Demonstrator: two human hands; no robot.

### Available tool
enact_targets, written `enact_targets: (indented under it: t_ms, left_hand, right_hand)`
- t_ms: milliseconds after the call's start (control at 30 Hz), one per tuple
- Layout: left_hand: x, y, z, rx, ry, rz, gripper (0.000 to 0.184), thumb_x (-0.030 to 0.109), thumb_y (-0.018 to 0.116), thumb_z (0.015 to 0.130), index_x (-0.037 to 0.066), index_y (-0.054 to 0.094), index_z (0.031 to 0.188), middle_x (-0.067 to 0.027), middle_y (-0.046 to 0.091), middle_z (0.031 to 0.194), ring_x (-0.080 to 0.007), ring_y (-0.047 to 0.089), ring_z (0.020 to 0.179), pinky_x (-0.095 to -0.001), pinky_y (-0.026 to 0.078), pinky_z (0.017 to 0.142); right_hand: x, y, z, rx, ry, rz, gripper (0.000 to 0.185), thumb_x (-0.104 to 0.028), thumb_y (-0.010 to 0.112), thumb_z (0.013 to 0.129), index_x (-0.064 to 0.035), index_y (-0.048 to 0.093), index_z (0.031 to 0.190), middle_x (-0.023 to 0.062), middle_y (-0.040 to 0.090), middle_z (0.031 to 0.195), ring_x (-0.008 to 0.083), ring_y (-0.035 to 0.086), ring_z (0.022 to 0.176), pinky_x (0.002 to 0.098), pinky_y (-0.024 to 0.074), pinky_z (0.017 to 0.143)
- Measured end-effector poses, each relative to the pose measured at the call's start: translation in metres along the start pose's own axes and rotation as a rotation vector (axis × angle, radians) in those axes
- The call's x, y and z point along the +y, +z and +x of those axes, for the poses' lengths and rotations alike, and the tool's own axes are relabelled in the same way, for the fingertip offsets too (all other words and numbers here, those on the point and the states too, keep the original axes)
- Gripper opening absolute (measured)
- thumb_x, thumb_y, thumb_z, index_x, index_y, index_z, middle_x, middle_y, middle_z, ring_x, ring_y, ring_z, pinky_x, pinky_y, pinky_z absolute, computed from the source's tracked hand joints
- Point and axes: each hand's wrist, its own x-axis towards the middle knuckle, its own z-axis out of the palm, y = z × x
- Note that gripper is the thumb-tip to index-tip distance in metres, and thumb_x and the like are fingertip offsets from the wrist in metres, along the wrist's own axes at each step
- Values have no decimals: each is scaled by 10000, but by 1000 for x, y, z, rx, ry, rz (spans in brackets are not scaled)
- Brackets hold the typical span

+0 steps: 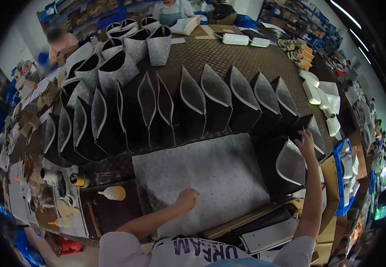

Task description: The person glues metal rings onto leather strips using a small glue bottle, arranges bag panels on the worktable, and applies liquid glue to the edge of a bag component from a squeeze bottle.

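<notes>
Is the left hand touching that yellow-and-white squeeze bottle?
Apart. The head view shows dark board and grey sheet between the left hand and the squeeze bottle.

open room above grey sheet, black bags walling its far side, another bag blocking its right

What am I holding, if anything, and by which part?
Your right hand is at the upper edge of a black bag, grip unclear; your left hand, over the silver sheet, shows nothing held.

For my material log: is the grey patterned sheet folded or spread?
Spread: the grey patterned sheet lies flat, broad face showing, left hand over it.
</notes>
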Motion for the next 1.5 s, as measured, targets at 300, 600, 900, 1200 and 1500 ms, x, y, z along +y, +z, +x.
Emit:
enact_targets:
  t_ms: [300,600,900,1200,1500]
  left_hand:
    - [141,-291,96,334,173,227,132,91,515,868,33,616,931,-128,622,888,-295,600,841,-368,473,713]
    - [19,-318,190,541,46,799,220,264,534,879,59,615,866,-132,586,807,-313,576,785,-401,495,669]
    - [36,-296,220,397,-190,634,626,488,365,924,40,308,1357,-181,624,715,-336,613,624,-457,477,547]
    - [30,-283,264,198,-512,99,628,181,412,897,-27,136,1421,-118,552,663,-240,499,510,-386,383,446]
    - [148,-320,130,433,-4,162,593,139,453,879,-98,220,1369,-156,580,784,-282,544,643,-422,430,528]
  right_hand:
    - [-134,57,89,243,-55,-52,293,-279,671,770,-131,602,1012,128,459,1233,356,361,1246,529,244,1017]
    - [-189,130,164,-124,125,368,430,-465,554,860,-96,487,1070,150,615,962,328,585,966,417,450,818]
    - [-254,203,216,-534,-65,164,355,-264,613,795,-121,560,1116,122,651,931,319,609,908,423,482,784]
    - [-311,217,124,-134,84,100,461,-50,527,725,-184,606,1158,158,641,983,334,606,928,414,484,789]
    - [-266,23,74,130,-83,547,500,60,414,675,-67,639,1103,170,651,1019,271,629,967,339,484,814]
